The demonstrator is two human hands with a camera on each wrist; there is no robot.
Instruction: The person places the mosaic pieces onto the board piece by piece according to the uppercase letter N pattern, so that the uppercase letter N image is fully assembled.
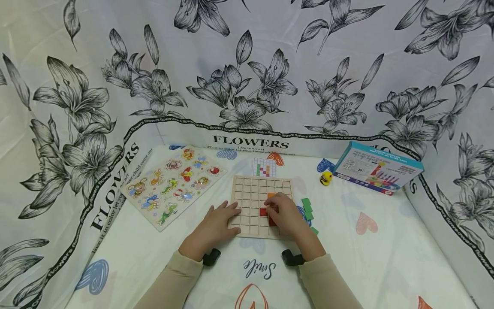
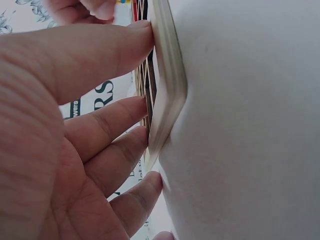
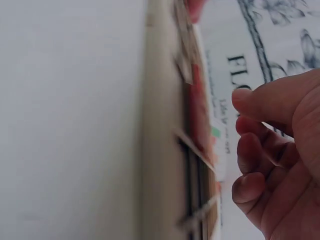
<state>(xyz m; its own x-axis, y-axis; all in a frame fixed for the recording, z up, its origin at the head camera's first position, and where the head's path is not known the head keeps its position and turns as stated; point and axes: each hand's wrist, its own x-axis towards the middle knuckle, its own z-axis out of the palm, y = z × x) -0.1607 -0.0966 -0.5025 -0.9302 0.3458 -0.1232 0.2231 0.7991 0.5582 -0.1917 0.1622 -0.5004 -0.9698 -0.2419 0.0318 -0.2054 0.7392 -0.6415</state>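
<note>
A square wooden grid board (image 1: 251,218) lies in front of me, with red tiles (image 1: 263,212) and an orange tile (image 1: 272,195) in its cells. My left hand (image 1: 214,226) rests at its left front corner, fingers spread, thumb touching the front edge as the left wrist view shows. Over the right part of the board hovers my right hand (image 1: 285,216), its fingers loosely bent. Between its thumb and fingertips (image 3: 248,187) no tile shows in the right wrist view. Part of the board beneath this hand is hidden.
Green tiles (image 1: 307,207) lie right of the board. Behind it is a small pattern card (image 1: 264,167). An insect puzzle board (image 1: 162,214) lies to the left; a yellow toy duck (image 1: 326,177) and a toy box (image 1: 376,167) are at the back right.
</note>
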